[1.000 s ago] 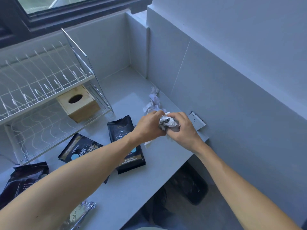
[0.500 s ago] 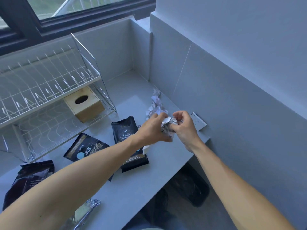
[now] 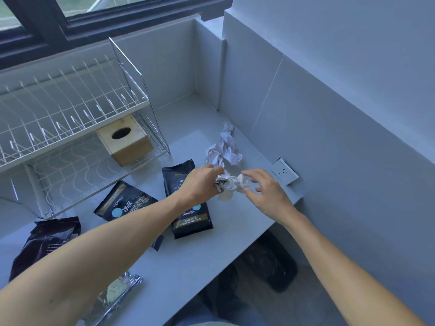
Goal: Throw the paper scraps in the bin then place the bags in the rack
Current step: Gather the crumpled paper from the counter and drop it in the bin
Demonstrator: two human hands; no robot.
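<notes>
My left hand (image 3: pixel 200 183) is closed on a wad of crumpled paper scraps (image 3: pixel 229 184) just above the counter. My right hand (image 3: pixel 268 194) hovers beside the wad with its fingers spread, holding nothing. More crumpled paper (image 3: pixel 224 151) lies on the counter behind, near the wall. Three black coffee bags lie flat: one (image 3: pixel 188 215) partly under my left wrist, one (image 3: pixel 124 203) to its left, one (image 3: pixel 47 241) at the far left. A silver foil bag (image 3: pixel 115 295) sits at the front edge. The white wire rack (image 3: pixel 70 118) stands at the left. A black bin (image 3: pixel 270 262) is on the floor below the counter.
A wooden tissue box (image 3: pixel 126 142) sits on the rack's lower shelf. A white wall socket (image 3: pixel 284 171) is mounted low on the right wall. The grey counter (image 3: pixel 188 260) ends at a front edge, with tiled walls behind and to the right.
Both hands were pressed together around the paper wad. Now my right hand has let go and moved to the right with its fingers open, while my left hand keeps the wad.
</notes>
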